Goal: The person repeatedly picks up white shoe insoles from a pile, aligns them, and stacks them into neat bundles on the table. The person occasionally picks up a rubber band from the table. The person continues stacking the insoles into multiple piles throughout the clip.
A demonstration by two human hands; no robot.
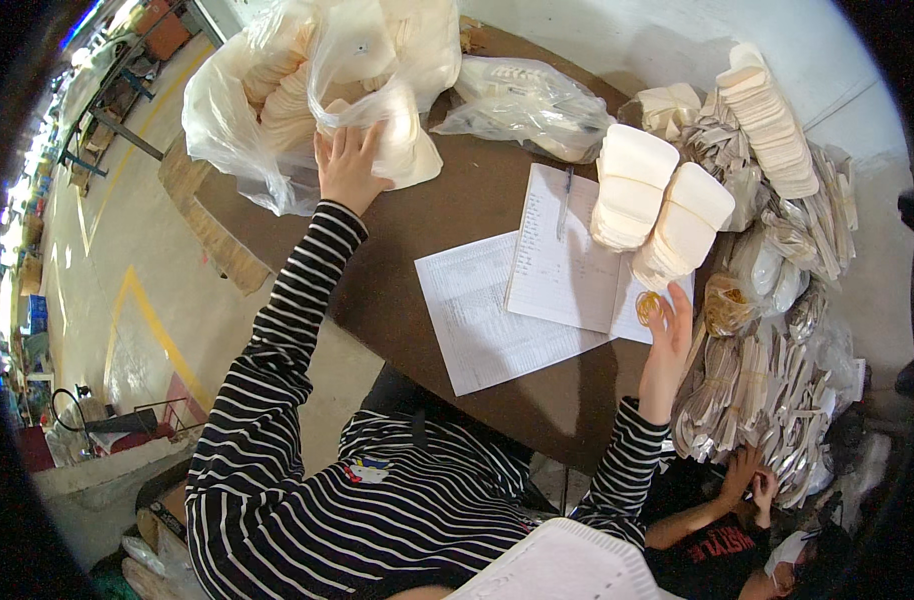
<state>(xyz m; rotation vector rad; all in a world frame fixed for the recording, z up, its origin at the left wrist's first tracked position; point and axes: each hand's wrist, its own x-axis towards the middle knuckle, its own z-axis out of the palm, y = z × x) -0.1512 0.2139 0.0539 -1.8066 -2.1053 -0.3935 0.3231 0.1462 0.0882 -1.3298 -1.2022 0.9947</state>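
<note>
My left hand [350,168] lies with spread fingers on a clear plastic bag [212,120], against the cream insole-shaped pieces [409,150] stacked at its mouth. Yellow rubber bands [647,306] hang at the bent fingertips of my right hand [667,345]. Just beyond that hand, two banded bundles of cream pieces, one on the left [634,185] and one on the right [685,215], rest on an open notebook [562,265] with handwriting. A pen [565,205] lies across its page. Partly under the notebook is a printed sheet [477,320].
A flat plastic bag [527,100] lies at the table's back. Banded bundles and wrapped pieces [767,220] crowd the right side, with another tall cream stack [767,120]. A co-worker's hands [747,480] touch pieces at lower right. Brown table [397,280] shows between my arms.
</note>
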